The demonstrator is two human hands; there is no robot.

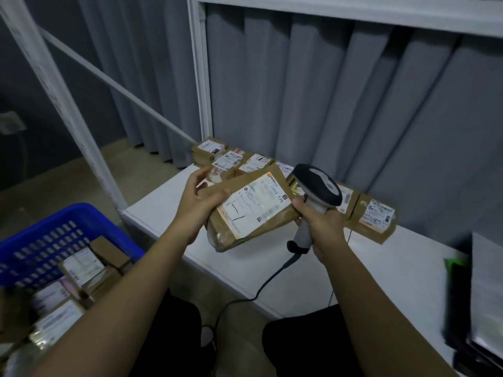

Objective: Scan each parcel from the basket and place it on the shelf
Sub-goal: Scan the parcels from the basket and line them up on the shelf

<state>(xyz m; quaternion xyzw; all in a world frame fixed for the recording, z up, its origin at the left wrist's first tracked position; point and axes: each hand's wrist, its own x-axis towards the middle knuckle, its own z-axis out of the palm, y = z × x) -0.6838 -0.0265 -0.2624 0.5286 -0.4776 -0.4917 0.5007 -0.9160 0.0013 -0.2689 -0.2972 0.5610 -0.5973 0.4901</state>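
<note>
Above the white shelf (163, 210), your left hand (200, 204) grips the brown parcel (250, 210) by its end, label up; your right hand (321, 221) wraps the scanner (317, 191) handle, touching the parcel's other end. More parcels (377, 216) line the shelf before grey curtains (326, 91); the blue basket (54, 240) sits at your left.

A white shelf (381, 268) carries a row of brown labelled parcels (377, 216) along its back edge, against the grey curtain (326, 91).
</note>
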